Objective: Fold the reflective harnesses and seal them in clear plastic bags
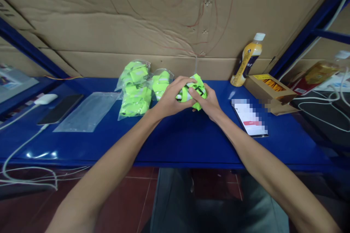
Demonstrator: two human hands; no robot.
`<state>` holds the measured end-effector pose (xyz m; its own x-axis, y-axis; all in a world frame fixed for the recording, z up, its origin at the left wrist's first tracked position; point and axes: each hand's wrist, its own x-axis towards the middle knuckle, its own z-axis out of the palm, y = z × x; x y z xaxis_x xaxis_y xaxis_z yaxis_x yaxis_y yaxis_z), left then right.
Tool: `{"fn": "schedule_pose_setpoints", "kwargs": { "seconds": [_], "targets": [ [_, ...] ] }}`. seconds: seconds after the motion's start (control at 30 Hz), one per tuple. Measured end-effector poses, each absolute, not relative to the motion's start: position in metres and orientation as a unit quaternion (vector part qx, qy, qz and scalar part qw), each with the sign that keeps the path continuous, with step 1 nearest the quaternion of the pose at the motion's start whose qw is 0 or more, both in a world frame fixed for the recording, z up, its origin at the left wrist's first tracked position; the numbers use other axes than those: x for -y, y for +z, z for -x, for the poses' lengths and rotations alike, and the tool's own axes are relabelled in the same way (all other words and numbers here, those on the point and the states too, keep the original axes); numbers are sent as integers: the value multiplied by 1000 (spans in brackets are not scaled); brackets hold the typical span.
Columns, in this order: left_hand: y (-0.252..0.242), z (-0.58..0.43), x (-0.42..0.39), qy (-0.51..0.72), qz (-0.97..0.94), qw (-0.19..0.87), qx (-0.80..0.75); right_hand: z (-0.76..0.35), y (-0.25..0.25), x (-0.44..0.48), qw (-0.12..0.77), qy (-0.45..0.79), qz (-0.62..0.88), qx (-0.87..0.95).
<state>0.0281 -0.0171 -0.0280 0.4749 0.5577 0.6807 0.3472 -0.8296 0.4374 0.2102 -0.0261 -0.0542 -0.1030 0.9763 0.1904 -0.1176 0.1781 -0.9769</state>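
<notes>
Between both my hands is a bundled neon-yellow reflective strap piece [201,86], with grey and black bands showing. My left hand [175,96] wraps round its left side, and my right hand [208,101] grips its right side with the thumb across the front. The fingers behind the bundle are mostly hidden. Just left of my hands, clear plastic bags hold similar neon-yellow bundles: a small bag [160,82], an upper bag [136,72] and a lower bag [135,101]. Further left, an empty clear zip bag [86,113] lies flat on the blue shelf [175,138].
A dark phone [60,109] and a white charger [46,99] with cables lie at left. On the right are a lit phone [250,118], a yellow drink bottle [247,60], an open cardboard box [270,89] and a second bottle [317,74]. A cardboard wall [109,29] stands behind.
</notes>
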Motion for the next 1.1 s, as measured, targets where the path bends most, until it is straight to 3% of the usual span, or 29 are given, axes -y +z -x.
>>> {"fn": "schedule_pose_setpoints", "kwargs": {
  "seconds": [0.23, 0.4, 0.53, 0.67, 0.77, 0.87, 1.1],
  "targets": [
    [-42, -34, 13, 463, -821, 137, -304, -209, -70, 18, 637, 386, 379, 550],
    [-51, -52, 10, 513, -706, 335, -354, -209, -73, 11, 630, 164, 410, 639],
    [-52, -66, 22, 568, -580, 381, -442, -202, -73, 18, 610, 49, 385, 691],
    [-55, -72, 27, 600, -515, 403, -460, -199, -74, 24, 594, 23, 363, 718],
    [-56, -71, 24, 613, -527, 339, -481, -193, -76, 23, 625, 53, 373, 684],
    [-57, -67, 23, 590, -582, 189, -527, -183, -78, 19, 659, 143, 425, 604],
    [-62, -57, 20, 490, -750, -233, -379, -179, -65, 21, 648, 564, 403, 314]
  ]
}}
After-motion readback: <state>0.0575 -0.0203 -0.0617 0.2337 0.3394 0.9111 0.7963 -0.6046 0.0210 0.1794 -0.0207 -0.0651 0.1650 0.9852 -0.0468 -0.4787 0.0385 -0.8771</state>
